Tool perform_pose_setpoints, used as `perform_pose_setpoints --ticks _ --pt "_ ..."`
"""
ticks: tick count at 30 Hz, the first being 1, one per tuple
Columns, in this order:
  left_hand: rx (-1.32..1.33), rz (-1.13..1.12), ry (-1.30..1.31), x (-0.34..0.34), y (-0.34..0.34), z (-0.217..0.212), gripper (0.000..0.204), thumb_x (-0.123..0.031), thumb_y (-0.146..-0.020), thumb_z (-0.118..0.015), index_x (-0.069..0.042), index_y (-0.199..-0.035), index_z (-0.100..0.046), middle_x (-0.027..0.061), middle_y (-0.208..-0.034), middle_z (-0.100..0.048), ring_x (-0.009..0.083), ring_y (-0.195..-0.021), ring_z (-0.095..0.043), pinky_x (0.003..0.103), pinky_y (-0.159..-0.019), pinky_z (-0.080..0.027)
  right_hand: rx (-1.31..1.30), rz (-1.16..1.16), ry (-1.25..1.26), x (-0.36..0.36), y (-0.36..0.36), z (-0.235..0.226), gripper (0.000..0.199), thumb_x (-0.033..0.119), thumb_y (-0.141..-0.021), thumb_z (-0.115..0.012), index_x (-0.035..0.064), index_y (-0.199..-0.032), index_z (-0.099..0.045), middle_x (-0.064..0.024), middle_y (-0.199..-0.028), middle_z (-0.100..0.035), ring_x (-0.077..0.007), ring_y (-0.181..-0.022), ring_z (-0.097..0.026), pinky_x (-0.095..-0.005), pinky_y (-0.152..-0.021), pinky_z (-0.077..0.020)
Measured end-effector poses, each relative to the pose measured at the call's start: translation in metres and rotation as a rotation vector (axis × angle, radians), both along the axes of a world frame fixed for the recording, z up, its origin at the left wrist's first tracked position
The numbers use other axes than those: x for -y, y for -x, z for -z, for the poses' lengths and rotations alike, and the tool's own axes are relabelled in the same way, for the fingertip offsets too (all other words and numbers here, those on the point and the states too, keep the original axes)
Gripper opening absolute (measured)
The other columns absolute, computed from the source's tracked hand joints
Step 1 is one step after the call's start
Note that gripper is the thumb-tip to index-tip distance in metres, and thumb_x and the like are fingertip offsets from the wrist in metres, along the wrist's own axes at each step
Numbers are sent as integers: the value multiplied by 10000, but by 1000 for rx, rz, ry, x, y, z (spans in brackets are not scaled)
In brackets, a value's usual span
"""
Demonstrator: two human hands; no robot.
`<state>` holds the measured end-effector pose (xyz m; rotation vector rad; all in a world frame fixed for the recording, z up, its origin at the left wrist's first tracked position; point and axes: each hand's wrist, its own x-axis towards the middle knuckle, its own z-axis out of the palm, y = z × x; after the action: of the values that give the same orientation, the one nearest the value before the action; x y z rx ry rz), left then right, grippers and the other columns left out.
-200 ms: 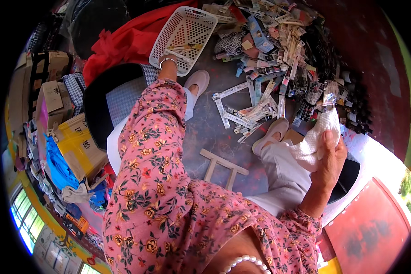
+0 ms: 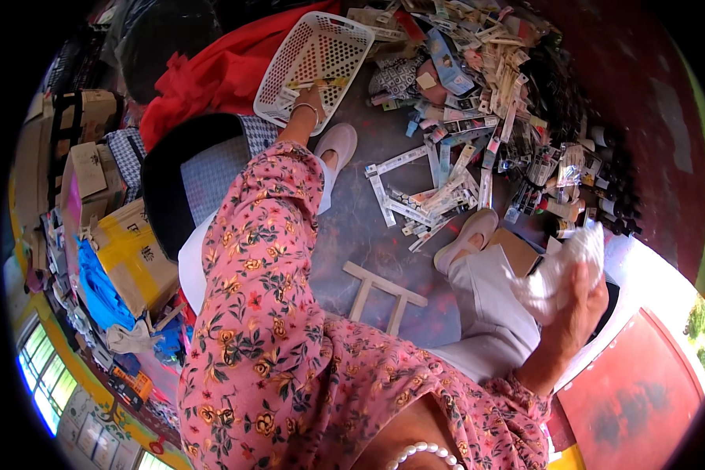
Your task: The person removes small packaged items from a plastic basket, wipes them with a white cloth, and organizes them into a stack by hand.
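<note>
A dark, worn floor (image 2: 352, 227) takes up most of the head view, and the person sits low over it, white-trousered legs stretched out and pale slippers (image 2: 338, 145) pointing toward a wide spread of small packaged goods (image 2: 478, 86): flat carded strips, tubes and sachets heaped within arm's reach. To the person's left, cardboard boxes (image 2: 125, 251) and a red cloth (image 2: 204, 78) crowd the edge, pushed aside so that the middle stays workable. A small wooden frame (image 2: 384, 294) lies flat between the legs.

A white perforated plastic basket (image 2: 313, 59) lies tilted beyond the left foot, its open side facing the person so things can be dropped or lifted out easily. The left hand (image 2: 309, 102), at the end of a fully extended floral sleeve, reaches into it; its fingers appear drawn together on a thin yellowish strip (image 2: 321, 82) lying in the basket, though the grip is too small to tell for sure.

The right hand (image 2: 576, 294) is raised near the right knee, fingers curled and pressed around a crumpled clear plastic bag (image 2: 560, 270), held up off the floor, apparently ready to receive items.
</note>
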<state>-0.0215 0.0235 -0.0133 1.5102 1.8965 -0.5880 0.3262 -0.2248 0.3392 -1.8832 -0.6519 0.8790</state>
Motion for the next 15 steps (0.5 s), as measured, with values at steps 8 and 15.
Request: perform_pose_setpoints --ticks 8,15 --pt "-171 319 -71 -5 -11 4 981 -19 -730 -614 -162 -1393 94 65 -1464 38 237 -1346 -35 366 -1062 -231 45 187 33 34 -16 6 391 171 -806 -594 -56 -1099 -471 -90 -926 -563 -147 -798 -536 -253 -707 -433" --pt "-129 503 -36 -2 10 22 670 -21 -688 -627 -97 -1293 -348 138 -1340 -325 285 -1227 -344 370 -980 -353 -4 338 1 27 -7 7 415 144 -809 -573 -35 -1155 -428 -121 -1007 -538 -181 -876 -539 -292 -776 -443"
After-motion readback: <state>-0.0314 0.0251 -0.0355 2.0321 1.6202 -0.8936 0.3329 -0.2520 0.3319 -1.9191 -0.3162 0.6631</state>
